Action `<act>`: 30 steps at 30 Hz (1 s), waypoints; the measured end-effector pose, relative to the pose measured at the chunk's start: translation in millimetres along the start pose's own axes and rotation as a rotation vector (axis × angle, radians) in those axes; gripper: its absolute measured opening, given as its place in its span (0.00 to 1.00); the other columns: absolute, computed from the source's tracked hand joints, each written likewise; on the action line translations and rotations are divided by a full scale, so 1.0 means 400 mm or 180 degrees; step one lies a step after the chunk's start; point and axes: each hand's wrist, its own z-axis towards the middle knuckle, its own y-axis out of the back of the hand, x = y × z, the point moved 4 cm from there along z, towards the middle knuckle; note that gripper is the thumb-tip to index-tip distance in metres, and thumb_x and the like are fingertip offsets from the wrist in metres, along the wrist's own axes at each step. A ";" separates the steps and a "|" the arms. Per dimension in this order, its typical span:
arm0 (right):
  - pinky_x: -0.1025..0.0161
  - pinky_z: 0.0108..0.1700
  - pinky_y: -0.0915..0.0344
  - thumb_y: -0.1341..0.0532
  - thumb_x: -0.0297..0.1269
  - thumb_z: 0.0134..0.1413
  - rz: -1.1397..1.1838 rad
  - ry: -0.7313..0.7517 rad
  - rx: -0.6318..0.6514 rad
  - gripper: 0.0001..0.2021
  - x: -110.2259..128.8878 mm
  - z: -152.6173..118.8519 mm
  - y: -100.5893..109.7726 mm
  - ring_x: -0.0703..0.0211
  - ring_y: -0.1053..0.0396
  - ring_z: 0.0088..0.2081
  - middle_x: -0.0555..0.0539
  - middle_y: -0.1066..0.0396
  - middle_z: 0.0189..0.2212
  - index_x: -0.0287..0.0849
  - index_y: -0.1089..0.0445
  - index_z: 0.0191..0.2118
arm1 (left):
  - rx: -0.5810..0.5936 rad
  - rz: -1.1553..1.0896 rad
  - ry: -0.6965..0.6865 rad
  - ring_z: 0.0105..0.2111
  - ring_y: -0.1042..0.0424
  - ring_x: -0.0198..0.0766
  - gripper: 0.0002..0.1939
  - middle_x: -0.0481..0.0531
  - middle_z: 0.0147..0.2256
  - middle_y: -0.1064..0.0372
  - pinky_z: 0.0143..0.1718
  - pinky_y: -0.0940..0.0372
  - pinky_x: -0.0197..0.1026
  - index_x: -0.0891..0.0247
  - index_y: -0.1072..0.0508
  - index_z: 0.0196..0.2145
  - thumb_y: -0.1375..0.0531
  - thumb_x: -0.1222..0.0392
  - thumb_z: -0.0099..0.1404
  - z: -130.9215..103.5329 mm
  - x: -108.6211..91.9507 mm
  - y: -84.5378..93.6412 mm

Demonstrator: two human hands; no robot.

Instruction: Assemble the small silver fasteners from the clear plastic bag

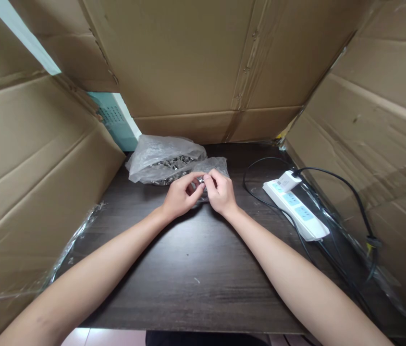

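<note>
My left hand (183,194) and my right hand (220,192) meet over the far middle of the dark table (188,269). Fingertips and thumbs of both are pinched together around a small shiny metal piece (202,179), mostly covered by the fingers, so its kind does not show. Just behind the left hand lies an open clear plastic bag (166,146) with many small metal parts (177,162) inside. A second piece of clear plastic bag (219,165) shows behind the right hand, partly hidden by it.
Cardboard walls (188,57) enclose the table at the back and both sides. On the right lies a white power strip (301,211) with a white plug adapter (287,181) and looping black cables (347,185). A pale green object (114,117) shows through a gap at the back left.
</note>
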 end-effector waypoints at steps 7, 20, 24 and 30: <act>0.63 0.32 0.46 0.47 0.42 0.66 0.0069 -0.0039 -0.0027 0.15 0.000 0.000 0.001 0.62 0.40 0.26 0.52 0.38 0.22 0.45 0.40 0.27 | -0.0099 -0.0039 0.0096 0.22 0.34 0.30 0.10 0.46 0.26 0.30 0.26 0.37 0.32 0.64 0.23 0.44 0.38 0.58 0.67 -0.001 0.006 0.000; 0.63 0.27 0.50 0.44 0.48 0.64 0.0096 -0.0182 -0.0103 0.23 -0.007 0.001 -0.007 0.65 0.46 0.22 0.54 0.44 0.16 0.44 0.42 0.19 | -0.0316 -0.0269 0.0376 0.21 0.33 0.29 0.10 0.48 0.28 0.27 0.24 0.38 0.31 0.65 0.22 0.41 0.38 0.60 0.64 0.002 0.015 0.007; 0.62 0.27 0.53 0.46 0.54 0.66 0.0165 -0.0289 -0.0026 0.29 -0.008 0.000 -0.008 0.66 0.48 0.20 0.54 0.50 0.15 0.44 0.45 0.16 | -0.0327 -0.0253 0.0324 0.21 0.34 0.29 0.09 0.47 0.27 0.28 0.24 0.39 0.31 0.65 0.22 0.41 0.38 0.61 0.64 0.001 0.016 0.008; 0.63 0.31 0.46 0.46 0.44 0.64 0.0286 -0.0109 -0.0119 0.16 0.002 0.004 0.007 0.62 0.40 0.26 0.52 0.39 0.22 0.44 0.38 0.25 | -0.0321 -0.0238 0.0428 0.22 0.33 0.30 0.10 0.47 0.28 0.27 0.26 0.37 0.32 0.65 0.21 0.42 0.38 0.61 0.64 0.002 0.019 0.010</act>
